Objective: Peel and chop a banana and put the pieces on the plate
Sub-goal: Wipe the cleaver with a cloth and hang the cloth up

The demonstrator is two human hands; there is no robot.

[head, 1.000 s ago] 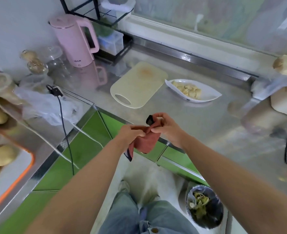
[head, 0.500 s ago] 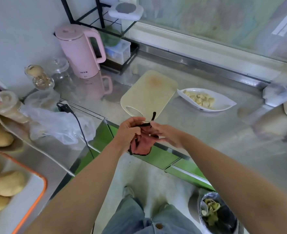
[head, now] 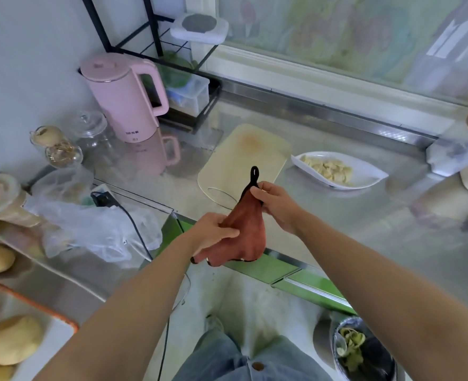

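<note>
Banana pieces [head: 327, 169] fill the plate [head: 371, 176] beyond right hand [head: 275, 204] and left hand [head: 213, 229]; both grip a cloth [head: 245, 232]

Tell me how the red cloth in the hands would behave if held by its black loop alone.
Probably floppy: the red cloth sags and folds between the left hand and right hand. Likely light, since a fingertip pinch holds its top. It should hang limp from the black loop.

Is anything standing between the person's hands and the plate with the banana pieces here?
Nothing visible on the counter blocks the way to the plate, where the banana pieces already lie. The cutting board sits left of it, off the path. But the left hand and right hand both grip a reddish-brown cloth.
</note>
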